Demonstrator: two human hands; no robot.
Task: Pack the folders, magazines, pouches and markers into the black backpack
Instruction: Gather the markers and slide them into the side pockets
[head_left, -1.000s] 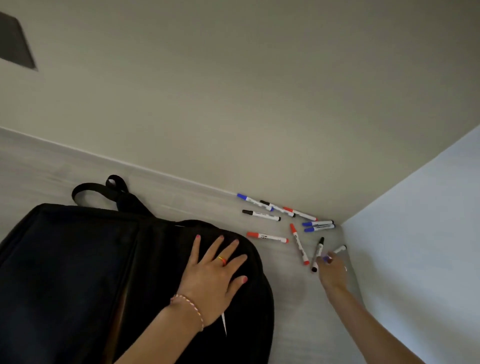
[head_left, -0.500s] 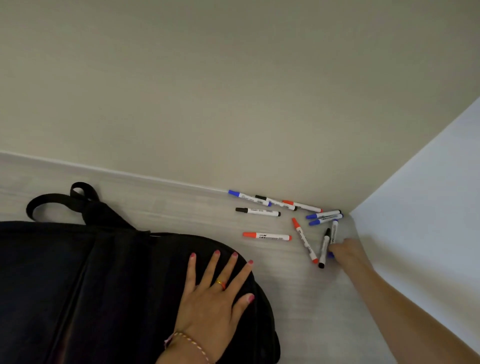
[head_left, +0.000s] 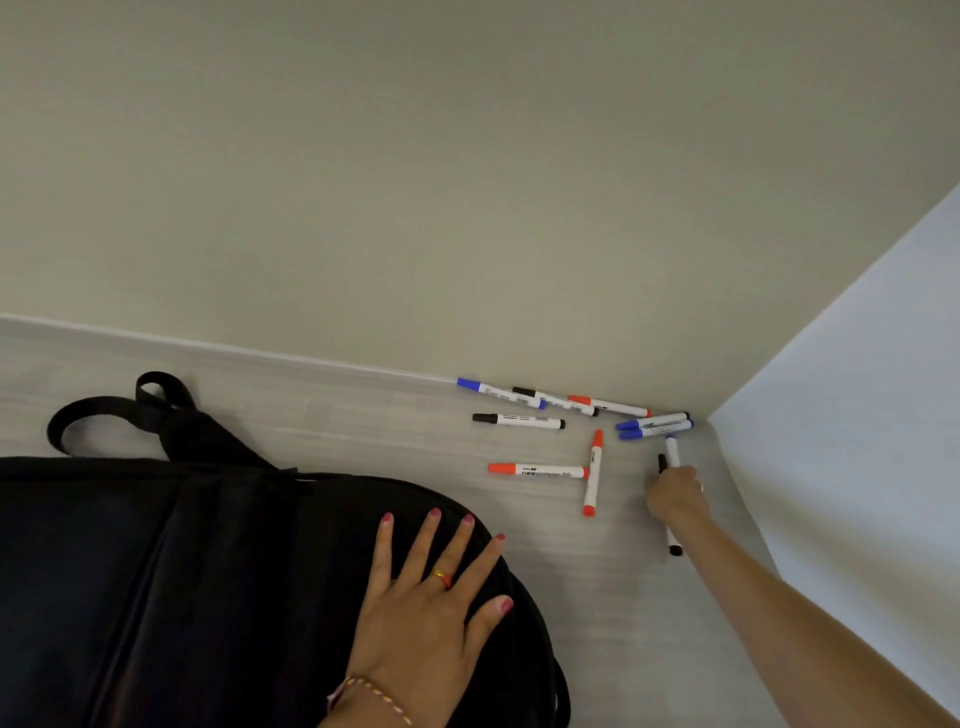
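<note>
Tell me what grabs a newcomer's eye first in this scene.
The scatter of red-, blue- and black-capped markers in the far right corner of the pale table, against the wall. The right hand reaches in there with two markers in its grip. The black backpack fills the lower left, with the left hand spread flat on it.

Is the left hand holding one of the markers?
No, the left hand lies flat with spread fingers on the black backpack; the right hand grips markers.

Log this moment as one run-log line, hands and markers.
left hand flat on black backpack | right hand grips two markers | seven loose markers on table
</note>
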